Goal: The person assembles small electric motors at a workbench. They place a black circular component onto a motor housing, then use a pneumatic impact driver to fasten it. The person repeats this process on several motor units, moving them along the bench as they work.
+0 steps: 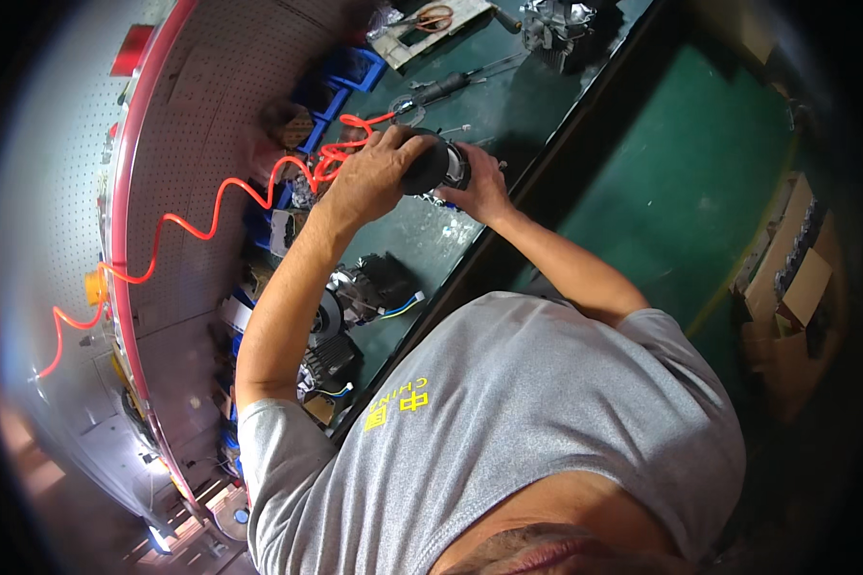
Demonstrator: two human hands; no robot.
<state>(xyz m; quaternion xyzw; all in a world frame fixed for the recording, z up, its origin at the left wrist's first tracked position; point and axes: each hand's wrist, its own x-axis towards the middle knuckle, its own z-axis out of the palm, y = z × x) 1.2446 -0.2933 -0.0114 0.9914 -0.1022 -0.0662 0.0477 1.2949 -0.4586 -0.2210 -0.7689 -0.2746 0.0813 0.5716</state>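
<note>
My two hands hold a round black part (423, 167) with a silvery metal section on its right side, above the green-topped bench (431, 230). My left hand (379, 170) wraps its fingers over the black left side. On the opposite side, my right hand (480, 184) grips the part by its edge, fingers and thumb around it. The part's underside and exact kind are hidden. Just beyond the hands lies a dark pneumatic screwdriver (439, 89). A red coiled air hose (216, 216) runs from the wall to near it, passing beside my left hand.
Motor assemblies (353, 293) with wires sit on the bench by my left arm. Blue bins (355, 69) line its far side, and scissors (435, 17) lie beyond. A silvery metal casting (558, 24) stands at the far end. Cardboard boxes (786, 268) rest on the floor at right.
</note>
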